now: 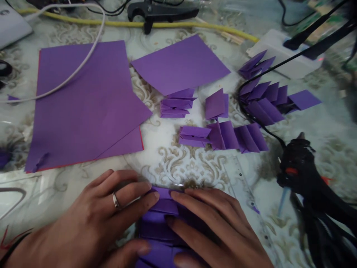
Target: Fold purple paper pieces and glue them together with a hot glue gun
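A strip of purple paper with crosswise folds (157, 229) lies at the bottom middle, between my hands. My left hand (103, 212), with a ring on one finger, presses its fingertips and thumb on the strip's left side. Across the right side bend the fingers of my right hand (214, 219), which cover part of the paper. Both hands grip the strip near its far edge. Just beyond are small folded purple paper pieces (194, 136), several of them pleated. A clear ruler (245, 193) lies partly hidden beside my right hand.
Large purple sheets (80, 100) with red edges lie at the left, a smaller purple sheet (181, 67) behind. A black glue gun (304, 175) stands at the right, its cord passing over folded pieces. A white power strip (281, 52), yellow cable (178, 25) and black-handled tool (161, 13) are behind.
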`<state>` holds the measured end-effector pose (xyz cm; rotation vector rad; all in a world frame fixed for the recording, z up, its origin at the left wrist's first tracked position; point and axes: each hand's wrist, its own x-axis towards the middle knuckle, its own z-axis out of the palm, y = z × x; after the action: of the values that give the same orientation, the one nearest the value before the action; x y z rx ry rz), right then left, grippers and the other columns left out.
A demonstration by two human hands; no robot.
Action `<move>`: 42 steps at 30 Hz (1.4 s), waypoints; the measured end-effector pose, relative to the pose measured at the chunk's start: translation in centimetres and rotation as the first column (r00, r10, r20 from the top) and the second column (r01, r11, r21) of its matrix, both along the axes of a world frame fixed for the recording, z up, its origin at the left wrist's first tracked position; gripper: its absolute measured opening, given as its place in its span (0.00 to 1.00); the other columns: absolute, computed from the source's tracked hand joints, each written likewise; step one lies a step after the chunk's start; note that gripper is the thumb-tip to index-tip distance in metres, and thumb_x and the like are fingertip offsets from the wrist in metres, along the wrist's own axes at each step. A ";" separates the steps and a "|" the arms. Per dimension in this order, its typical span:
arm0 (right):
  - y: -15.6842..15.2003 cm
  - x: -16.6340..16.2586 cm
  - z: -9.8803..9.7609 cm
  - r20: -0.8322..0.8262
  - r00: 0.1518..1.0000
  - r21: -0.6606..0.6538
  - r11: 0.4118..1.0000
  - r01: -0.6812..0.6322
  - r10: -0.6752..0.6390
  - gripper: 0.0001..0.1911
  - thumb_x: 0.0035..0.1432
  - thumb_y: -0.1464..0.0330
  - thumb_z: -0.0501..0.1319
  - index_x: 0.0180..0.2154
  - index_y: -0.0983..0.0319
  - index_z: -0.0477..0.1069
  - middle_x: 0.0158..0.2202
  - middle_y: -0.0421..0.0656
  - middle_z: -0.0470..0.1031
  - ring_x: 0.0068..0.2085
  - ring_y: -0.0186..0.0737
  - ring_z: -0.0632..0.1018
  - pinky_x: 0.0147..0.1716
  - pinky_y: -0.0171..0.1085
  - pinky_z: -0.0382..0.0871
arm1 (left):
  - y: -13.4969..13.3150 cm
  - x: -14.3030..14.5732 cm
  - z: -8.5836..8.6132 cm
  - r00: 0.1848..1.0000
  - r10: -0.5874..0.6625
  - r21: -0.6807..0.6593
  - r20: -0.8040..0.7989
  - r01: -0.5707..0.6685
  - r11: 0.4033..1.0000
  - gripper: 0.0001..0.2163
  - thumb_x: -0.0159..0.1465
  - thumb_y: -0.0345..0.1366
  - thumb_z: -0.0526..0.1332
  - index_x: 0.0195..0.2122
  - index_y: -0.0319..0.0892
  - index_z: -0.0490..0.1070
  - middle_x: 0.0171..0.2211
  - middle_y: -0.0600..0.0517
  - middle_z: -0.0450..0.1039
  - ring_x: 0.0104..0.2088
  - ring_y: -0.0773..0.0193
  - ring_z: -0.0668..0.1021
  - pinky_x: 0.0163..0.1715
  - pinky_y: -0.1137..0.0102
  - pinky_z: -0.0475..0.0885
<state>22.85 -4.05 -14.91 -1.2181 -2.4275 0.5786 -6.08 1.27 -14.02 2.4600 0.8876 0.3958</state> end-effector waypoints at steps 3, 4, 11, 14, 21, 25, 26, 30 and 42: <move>-0.2 -0.6 0.1 -0.082 0.993 -0.027 0.996 0.085 -0.087 0.09 0.75 0.64 0.62 0.52 0.53 0.81 0.62 0.39 0.82 0.61 0.46 0.78 0.64 0.48 0.71 | 0.1 0.6 0.1 1.000 0.013 0.022 0.024 -0.014 1.000 0.18 0.75 0.40 0.60 0.64 0.44 0.75 0.54 0.46 0.81 0.56 0.49 0.78 0.54 0.59 0.80; -0.2 -0.8 0.1 -0.104 0.988 -0.037 0.993 0.113 -0.117 0.09 0.75 0.66 0.63 0.51 0.53 0.81 0.61 0.39 0.83 0.61 0.45 0.78 0.63 0.47 0.72 | 0.1 0.8 0.1 0.999 0.020 0.035 0.033 -0.021 0.999 0.18 0.74 0.38 0.61 0.62 0.43 0.76 0.52 0.45 0.81 0.55 0.49 0.79 0.53 0.58 0.81; -0.5 -1.7 -0.2 -0.177 0.967 -0.045 0.983 0.180 -0.185 0.09 0.70 0.70 0.64 0.49 0.55 0.81 0.58 0.42 0.83 0.60 0.46 0.77 0.61 0.49 0.74 | -0.6 0.9 -0.3 0.999 0.031 0.019 0.027 -0.031 0.999 0.19 0.72 0.37 0.63 0.64 0.42 0.73 0.55 0.43 0.78 0.56 0.47 0.77 0.53 0.50 0.80; -0.7 -1.8 -0.4 -0.181 0.966 -0.038 0.983 0.182 -0.186 0.09 0.69 0.71 0.65 0.49 0.56 0.80 0.58 0.44 0.82 0.61 0.48 0.76 0.61 0.51 0.74 | -0.6 0.9 -0.4 0.999 0.030 0.039 0.036 -0.031 0.999 0.19 0.73 0.38 0.63 0.64 0.42 0.73 0.54 0.43 0.78 0.55 0.46 0.77 0.53 0.49 0.80; -1.0 -2.1 -0.7 -0.145 0.971 -0.042 0.982 0.186 -0.191 0.09 0.68 0.70 0.67 0.49 0.56 0.78 0.58 0.46 0.80 0.61 0.50 0.75 0.63 0.53 0.71 | -0.4 1.5 -0.6 0.995 0.083 0.104 0.064 -0.089 0.991 0.14 0.75 0.33 0.57 0.59 0.46 0.75 0.50 0.49 0.80 0.51 0.51 0.80 0.49 0.54 0.82; -1.0 -2.2 -0.8 -0.143 0.976 -0.009 0.986 0.164 -0.163 0.13 0.68 0.71 0.66 0.54 0.58 0.75 0.57 0.47 0.79 0.61 0.49 0.74 0.64 0.51 0.71 | -0.5 1.2 -1.0 0.999 0.031 0.142 -0.012 -0.029 0.989 0.16 0.75 0.31 0.59 0.62 0.45 0.73 0.52 0.47 0.79 0.53 0.51 0.78 0.51 0.53 0.82; -1.0 -2.2 -0.8 -0.149 0.977 0.008 0.988 0.154 -0.151 0.13 0.69 0.72 0.66 0.53 0.57 0.74 0.57 0.47 0.79 0.61 0.49 0.75 0.64 0.51 0.70 | -0.5 1.1 -1.0 1.000 0.016 0.153 -0.023 -0.013 0.988 0.17 0.74 0.30 0.60 0.63 0.45 0.72 0.52 0.47 0.79 0.54 0.50 0.78 0.51 0.53 0.82; -1.2 -2.1 -0.6 -0.122 0.985 0.024 0.992 0.126 -0.122 0.09 0.72 0.71 0.64 0.51 0.56 0.75 0.58 0.48 0.78 0.62 0.50 0.75 0.64 0.53 0.70 | -0.6 1.1 -1.0 1.000 0.013 0.172 -0.012 -0.011 0.985 0.14 0.74 0.27 0.60 0.59 0.44 0.74 0.53 0.46 0.76 0.55 0.50 0.77 0.51 0.54 0.81; -1.0 -2.3 -0.7 -0.075 0.989 0.109 0.985 0.133 -0.125 0.09 0.72 0.72 0.64 0.50 0.58 0.80 0.57 0.47 0.82 0.60 0.48 0.76 0.65 0.52 0.66 | -0.4 1.2 -0.6 0.999 0.015 0.174 0.036 -0.021 0.985 0.12 0.74 0.29 0.63 0.57 0.43 0.76 0.55 0.47 0.80 0.57 0.50 0.79 0.53 0.55 0.80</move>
<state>20.52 -5.03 -15.66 -1.2755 -2.2719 0.4311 -4.90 0.86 -14.62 2.5963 0.8960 0.5412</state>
